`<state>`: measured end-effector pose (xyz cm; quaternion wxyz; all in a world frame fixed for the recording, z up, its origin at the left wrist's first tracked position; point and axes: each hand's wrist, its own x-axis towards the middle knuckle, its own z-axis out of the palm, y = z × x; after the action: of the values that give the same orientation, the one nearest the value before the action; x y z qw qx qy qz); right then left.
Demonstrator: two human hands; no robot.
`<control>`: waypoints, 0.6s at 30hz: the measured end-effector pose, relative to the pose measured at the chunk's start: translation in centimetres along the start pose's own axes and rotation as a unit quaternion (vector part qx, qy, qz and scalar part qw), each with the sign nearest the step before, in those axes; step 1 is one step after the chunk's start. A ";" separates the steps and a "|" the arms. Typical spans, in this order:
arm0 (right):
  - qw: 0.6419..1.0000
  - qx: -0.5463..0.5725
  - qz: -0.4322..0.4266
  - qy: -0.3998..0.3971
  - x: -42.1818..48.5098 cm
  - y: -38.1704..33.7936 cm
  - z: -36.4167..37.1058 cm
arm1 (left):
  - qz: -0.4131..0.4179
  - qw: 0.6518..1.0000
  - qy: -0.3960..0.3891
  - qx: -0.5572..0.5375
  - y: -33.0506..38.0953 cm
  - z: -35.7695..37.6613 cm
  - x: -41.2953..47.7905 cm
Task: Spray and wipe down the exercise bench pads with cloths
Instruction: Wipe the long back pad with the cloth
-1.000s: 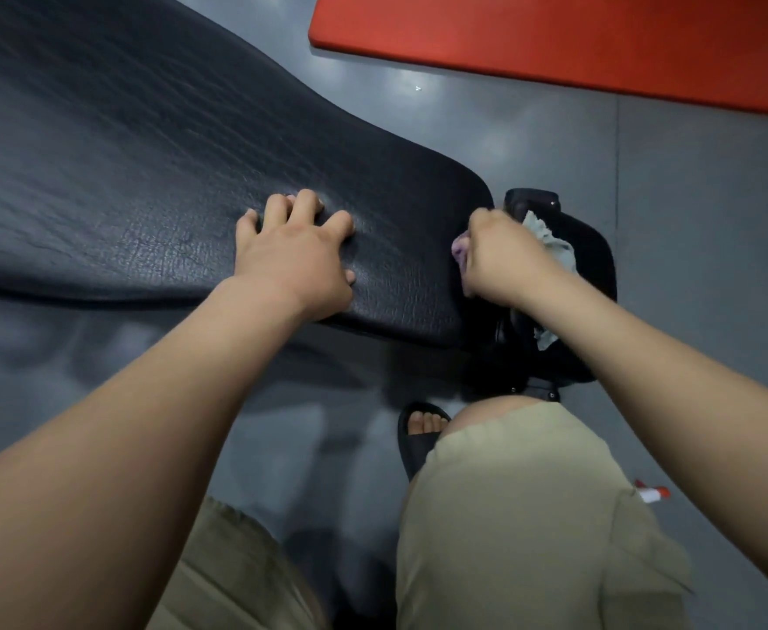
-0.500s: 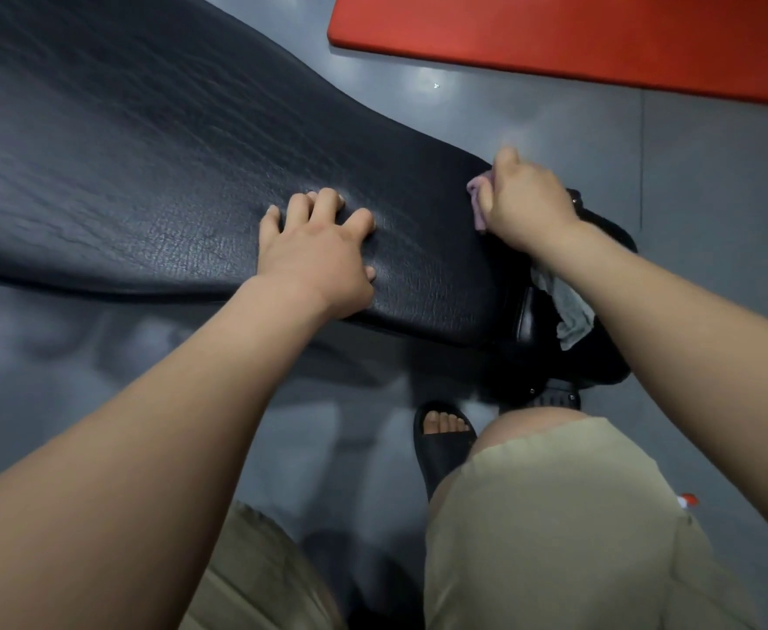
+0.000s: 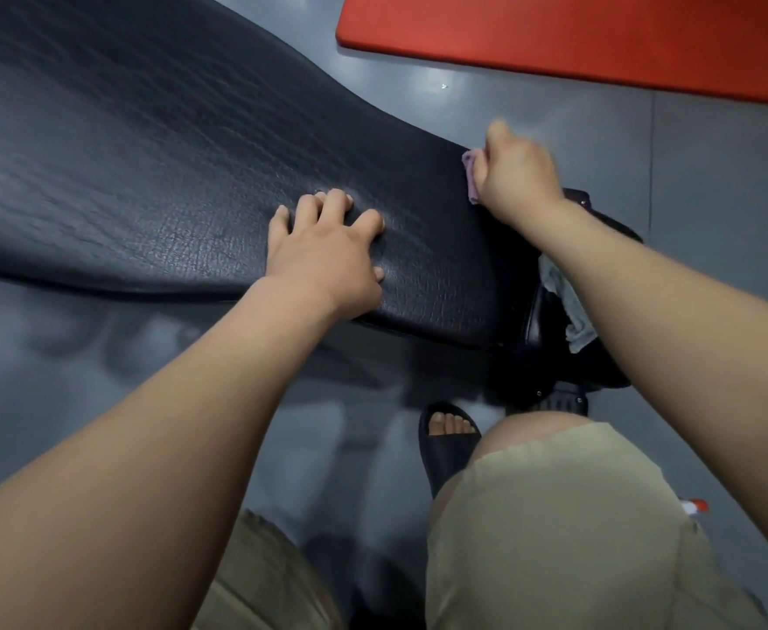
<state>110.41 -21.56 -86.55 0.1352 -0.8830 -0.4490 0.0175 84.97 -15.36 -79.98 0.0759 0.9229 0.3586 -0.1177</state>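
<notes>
The left hand (image 3: 323, 256) lies flat, fingers spread, on the black bench (image 3: 155, 175). Beside it, the right hand (image 3: 516, 175) grips a purple cloth (image 3: 469, 175) against the bench's end.

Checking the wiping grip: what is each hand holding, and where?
The right hand grips a purple cloth, bunched in its fist; the left hand holds nothing, resting on the bench pad.

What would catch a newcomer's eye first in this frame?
The long black bench pad fills the upper left, with the left hand resting on its near edge. At the pad's right end the right hand grips a purple cloth. A red mat lies top right.
</notes>
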 end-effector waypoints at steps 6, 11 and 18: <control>0.995 0.044 -0.093 0.010 -9.2 -1.9 -0.3 | 0.001 1.000 0.011 -0.008 -0.1 0.4 -0.1; 0.996 0.035 -0.075 -0.019 -6.9 -1.7 -0.4 | 0.003 1.000 0.014 -0.015 -0.2 0.4 -0.2; 0.998 0.032 0.043 0.015 -0.4 -2.2 -0.2 | 0.000 1.000 0.010 -0.017 -0.1 0.4 -0.2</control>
<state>108.47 -20.76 -85.82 0.1698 -0.8968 -0.4078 0.0243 84.66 -15.49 -80.27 0.0877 0.9228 0.3609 -0.1024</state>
